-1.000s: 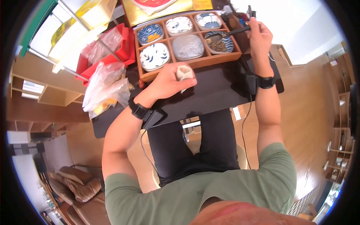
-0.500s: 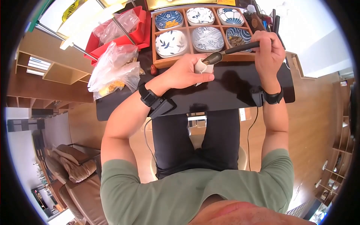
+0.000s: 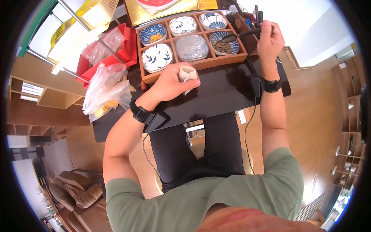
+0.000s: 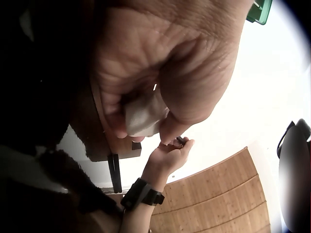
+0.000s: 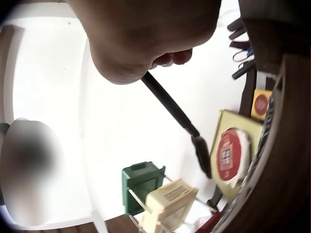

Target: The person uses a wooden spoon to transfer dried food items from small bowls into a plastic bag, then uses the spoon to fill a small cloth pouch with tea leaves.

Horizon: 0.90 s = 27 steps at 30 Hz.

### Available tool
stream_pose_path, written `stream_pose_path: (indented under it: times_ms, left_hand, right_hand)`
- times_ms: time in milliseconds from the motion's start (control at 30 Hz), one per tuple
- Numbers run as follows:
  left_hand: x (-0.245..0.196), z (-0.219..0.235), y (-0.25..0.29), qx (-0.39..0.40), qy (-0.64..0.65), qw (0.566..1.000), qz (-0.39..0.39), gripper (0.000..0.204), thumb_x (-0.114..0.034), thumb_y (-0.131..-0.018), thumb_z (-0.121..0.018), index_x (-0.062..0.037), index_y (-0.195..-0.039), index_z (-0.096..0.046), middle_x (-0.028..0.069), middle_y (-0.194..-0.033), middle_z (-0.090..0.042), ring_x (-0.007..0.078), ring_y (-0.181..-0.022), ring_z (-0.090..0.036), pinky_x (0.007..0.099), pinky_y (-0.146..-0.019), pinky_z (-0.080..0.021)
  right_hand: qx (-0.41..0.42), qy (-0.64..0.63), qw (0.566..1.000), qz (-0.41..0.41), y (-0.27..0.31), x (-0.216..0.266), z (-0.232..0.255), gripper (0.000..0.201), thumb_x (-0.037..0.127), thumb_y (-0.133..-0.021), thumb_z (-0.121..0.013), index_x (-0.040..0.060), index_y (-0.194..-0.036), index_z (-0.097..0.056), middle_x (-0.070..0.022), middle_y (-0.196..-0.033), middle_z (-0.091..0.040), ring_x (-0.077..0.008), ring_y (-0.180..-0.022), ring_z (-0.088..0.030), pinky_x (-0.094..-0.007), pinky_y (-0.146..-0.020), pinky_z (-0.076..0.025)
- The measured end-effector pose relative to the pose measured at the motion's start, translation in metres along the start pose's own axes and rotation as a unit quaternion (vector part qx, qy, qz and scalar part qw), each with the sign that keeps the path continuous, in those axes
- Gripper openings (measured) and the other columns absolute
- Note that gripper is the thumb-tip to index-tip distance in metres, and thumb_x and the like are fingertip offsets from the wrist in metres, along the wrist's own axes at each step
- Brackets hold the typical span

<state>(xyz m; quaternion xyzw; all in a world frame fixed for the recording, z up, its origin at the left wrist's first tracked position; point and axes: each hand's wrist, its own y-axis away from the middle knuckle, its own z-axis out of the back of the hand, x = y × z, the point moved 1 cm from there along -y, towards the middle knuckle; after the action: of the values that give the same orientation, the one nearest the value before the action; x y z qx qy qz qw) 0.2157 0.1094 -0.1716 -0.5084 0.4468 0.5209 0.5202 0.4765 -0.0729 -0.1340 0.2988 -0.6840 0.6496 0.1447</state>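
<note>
In the head view my left hand (image 3: 168, 83) grips a small off-white cloth pouch (image 3: 188, 73), its mouth up and open, in front of the wooden divided box (image 3: 216, 62). The left wrist view shows the pouch (image 4: 143, 115) between thumb and curled fingers. My right hand (image 3: 271, 40) holds a scoop (image 3: 249, 33) by its dark handle. The scoop's head is over the wave-patterned bowl (image 3: 235, 46) at the box's near right, among brown dried pieces (image 3: 222, 47). Seen from the right wrist, the scoop (image 5: 170, 108) slants down from my fingers.
Other patterned bowls fill the box, one (image 3: 153, 34) with orange pieces. To the left are a red bin (image 3: 132, 48) and a clear plastic bag (image 3: 101, 89) on the dark table (image 3: 216, 96). Behind the box lies a gold tray (image 3: 135, 15); pens and tools stand at the right.
Half a second ago the scoop was at the pouch's mouth with brown pieces in it. My right hand has since carried it back to the brown pieces' bowl. My left hand still holds the pouch.
</note>
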Motion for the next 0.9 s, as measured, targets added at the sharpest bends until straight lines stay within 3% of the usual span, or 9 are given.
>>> stream_pose_path:
  times_ms: [67,100,333,633,900]
  left_hand:
    - [-0.001,0.0,0.001,-0.007,-0.013,1.0,0.003,0.013,-0.012,-0.091,-0.076,-0.0055,-0.09,-0.064,-0.0032,-0.08,-0.064,0.0036,-0.071,-0.057,0.0225,-0.063,-0.047]
    - [-0.003,0.001,0.001,-0.007,-0.023,1.0,0.002,0.014,-0.012,-0.091,-0.076,-0.0052,-0.091,-0.064,-0.003,-0.08,-0.064,0.0037,-0.071,-0.057,0.0226,-0.063,-0.048]
    - [-0.001,0.001,0.001,-0.019,-0.015,1.0,-0.014,0.012,-0.01,-0.092,-0.076,-0.005,-0.092,-0.064,-0.0024,-0.081,-0.064,0.0042,-0.071,-0.058,0.0228,-0.063,-0.048]
    - [0.003,0.003,0.001,-0.017,0.005,1.0,-0.015,0.012,-0.01,-0.092,-0.076,-0.0043,-0.093,-0.065,-0.0019,-0.08,-0.065,0.0044,-0.07,-0.059,0.0226,-0.062,-0.048]
    - [0.002,0.004,0.002,-0.003,-0.006,1.0,0.007,0.01,-0.008,-0.092,-0.075,-0.0039,-0.096,-0.065,-0.0005,-0.087,-0.066,0.0059,-0.077,-0.059,0.0231,-0.067,-0.049]
  right_hand:
    - [0.015,0.068,0.996,0.063,0.0,-0.004,-0.002,0.021,0.018,-0.098,-0.068,-0.0002,-0.088,-0.068,0.0037,-0.064,-0.058,-0.0017,-0.061,-0.046,-0.0218,-0.054,-0.04]
    - [0.054,0.112,0.991,0.057,0.002,-0.005,0.002,0.017,0.017,-0.1,-0.067,0.0003,-0.095,-0.07,0.0062,-0.069,-0.058,-0.0006,-0.065,-0.047,-0.0193,-0.055,-0.036]
    - [0.073,0.181,0.981,0.005,0.003,-0.006,-0.001,0.027,0.027,-0.099,-0.068,0.0004,-0.091,-0.071,0.0063,-0.06,-0.052,-0.0023,-0.058,-0.041,-0.0223,-0.051,-0.035]
    - [0.065,0.194,0.977,-0.068,0.003,-0.029,0.0,0.033,0.031,-0.098,-0.069,-0.0002,-0.088,-0.072,0.0063,-0.06,-0.053,-0.0027,-0.057,-0.043,-0.0227,-0.051,-0.034]
    - [0.081,0.188,0.976,-0.074,0.003,-0.031,0.0,0.034,0.032,-0.098,-0.069,-0.0003,-0.088,-0.073,0.0066,-0.061,-0.053,-0.002,-0.057,-0.042,-0.0216,-0.05,-0.033]
